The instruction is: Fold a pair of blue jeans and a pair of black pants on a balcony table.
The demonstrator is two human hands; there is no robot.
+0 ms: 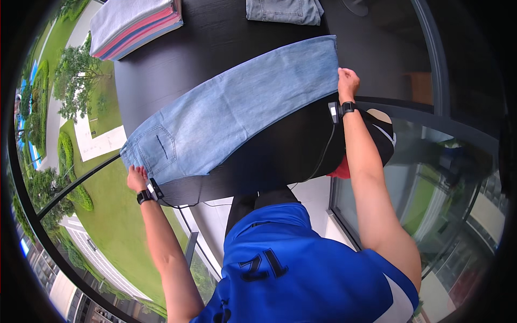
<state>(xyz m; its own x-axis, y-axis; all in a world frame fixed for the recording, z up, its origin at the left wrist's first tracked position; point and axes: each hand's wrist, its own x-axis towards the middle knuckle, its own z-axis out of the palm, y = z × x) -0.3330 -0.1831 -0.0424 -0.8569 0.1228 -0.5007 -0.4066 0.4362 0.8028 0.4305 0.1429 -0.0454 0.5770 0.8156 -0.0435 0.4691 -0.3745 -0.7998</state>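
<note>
A pair of light blue denim jeans (238,101), folded lengthwise with one leg over the other, lies across the black table (161,76). A back pocket with a short dark line of stitching shows near the waist end at the left. My left hand (137,177) pinches the waistband corner nearest me. At the other end, my right hand (348,82) grips the hem edge between thumb and fingers. Each wrist wears a black strap with a small device and a cable.
Toward the far left stands a stack of folded towels (137,28). Another folded denim garment (284,11) lies at the far edge of view. A black item with a white mark (379,131) and a red one (341,167) are beside the table at right. Glass panels surround the spot.
</note>
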